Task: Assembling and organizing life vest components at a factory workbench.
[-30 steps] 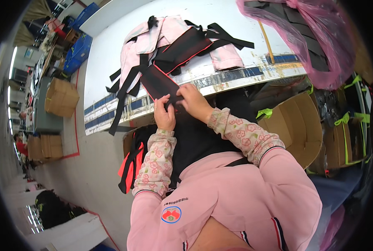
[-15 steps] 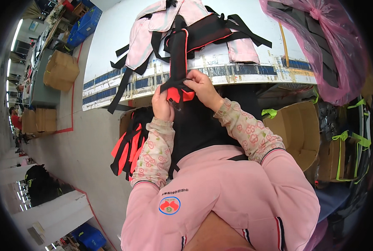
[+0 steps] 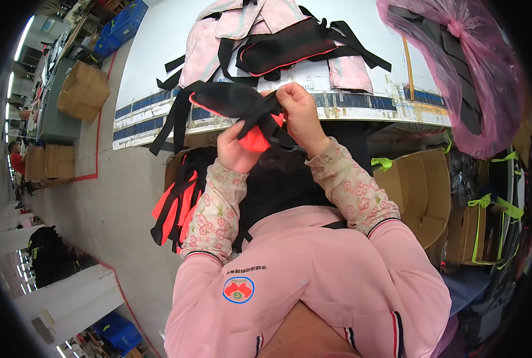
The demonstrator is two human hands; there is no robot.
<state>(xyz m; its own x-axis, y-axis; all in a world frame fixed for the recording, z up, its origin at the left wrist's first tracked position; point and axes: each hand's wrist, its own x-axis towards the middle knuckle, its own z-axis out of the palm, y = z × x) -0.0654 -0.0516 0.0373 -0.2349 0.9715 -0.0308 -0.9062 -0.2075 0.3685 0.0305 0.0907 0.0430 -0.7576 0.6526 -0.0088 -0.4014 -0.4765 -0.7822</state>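
On the counter (image 3: 152, 65) lies a cloth article (image 3: 287, 48), with a padded strap (image 3: 227, 98) before it near the edge and a plastic sack (image 3: 466, 77) to its right, while a carton (image 3: 84, 89) is left of the counter and an open box (image 3: 421, 191) before its right end.

Pink top (image 3: 319, 250), kinda sporty; navy, white and red stripes (image 3: 395, 334) as trim; round badge (image 3: 238, 290) on chest, blue ring, red and green inside; dark lettering (image 3: 246, 269) above; cream floral sleeve covers (image 3: 358, 186), gathered wrists.
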